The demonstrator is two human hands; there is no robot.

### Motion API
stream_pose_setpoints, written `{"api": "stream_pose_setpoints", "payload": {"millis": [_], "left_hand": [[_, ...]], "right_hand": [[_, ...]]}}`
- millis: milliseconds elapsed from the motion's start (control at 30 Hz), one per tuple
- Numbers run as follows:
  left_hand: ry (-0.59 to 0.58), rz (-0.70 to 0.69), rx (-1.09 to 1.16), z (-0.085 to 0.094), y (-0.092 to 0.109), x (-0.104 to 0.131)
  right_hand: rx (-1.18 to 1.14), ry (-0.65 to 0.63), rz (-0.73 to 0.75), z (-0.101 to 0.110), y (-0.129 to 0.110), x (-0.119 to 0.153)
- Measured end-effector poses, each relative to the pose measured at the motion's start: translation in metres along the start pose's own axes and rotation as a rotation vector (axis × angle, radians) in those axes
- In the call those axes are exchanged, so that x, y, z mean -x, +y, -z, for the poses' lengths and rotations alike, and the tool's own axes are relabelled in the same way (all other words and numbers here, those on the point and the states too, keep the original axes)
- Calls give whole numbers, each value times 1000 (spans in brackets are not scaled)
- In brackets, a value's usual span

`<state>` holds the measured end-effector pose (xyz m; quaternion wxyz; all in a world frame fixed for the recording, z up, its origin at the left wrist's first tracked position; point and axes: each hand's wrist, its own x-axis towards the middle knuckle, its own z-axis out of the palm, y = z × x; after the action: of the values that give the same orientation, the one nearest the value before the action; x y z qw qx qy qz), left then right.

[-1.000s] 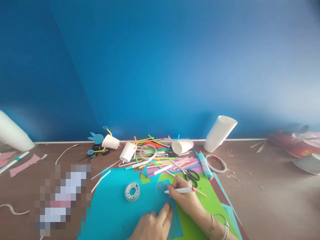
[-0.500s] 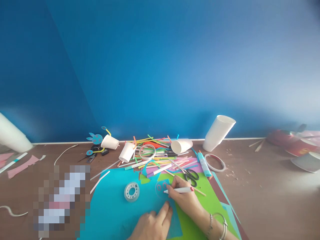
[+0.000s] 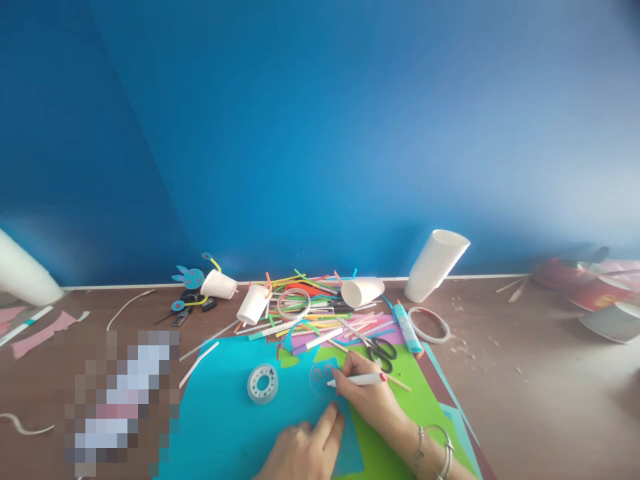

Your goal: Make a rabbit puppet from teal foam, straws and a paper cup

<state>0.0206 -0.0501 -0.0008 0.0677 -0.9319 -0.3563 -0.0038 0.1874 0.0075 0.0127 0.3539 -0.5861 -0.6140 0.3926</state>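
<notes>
My right hand (image 3: 370, 393) is closed round a white marker (image 3: 364, 379) with a red end, its tip touching blue paper. Two small red ovals are drawn just above the tip, inside a faint round outline. Below them, my left hand (image 3: 307, 447) lies with two fingers stretched out and pressed on the blue sheet (image 3: 215, 413). To the left of the drawing is a clear roll of tape (image 3: 263, 384). Black-handled scissors (image 3: 383, 352) lie open just beyond my right hand, on the green paper (image 3: 400, 427).
Coloured straws and markers (image 3: 320, 313) are heaped along the blue wall (image 3: 320, 133). Among them lie a paper cup (image 3: 254, 304) and another cup (image 3: 363, 292). A leaning cup stack (image 3: 434, 267) stands behind, near a tape ring (image 3: 429, 325). A blue paper rabbit head (image 3: 190, 277) sits left.
</notes>
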Motion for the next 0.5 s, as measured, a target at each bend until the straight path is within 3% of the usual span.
{"api": "stream_pose_setpoints", "payload": {"millis": [267,500], "left_hand": [[-39,8,-1,4,0,-1],[-38,3,3,3,1,0]], "right_hand": [[-86,39,-25,2,-1,3],[5,38,-11,2,0,3]]}}
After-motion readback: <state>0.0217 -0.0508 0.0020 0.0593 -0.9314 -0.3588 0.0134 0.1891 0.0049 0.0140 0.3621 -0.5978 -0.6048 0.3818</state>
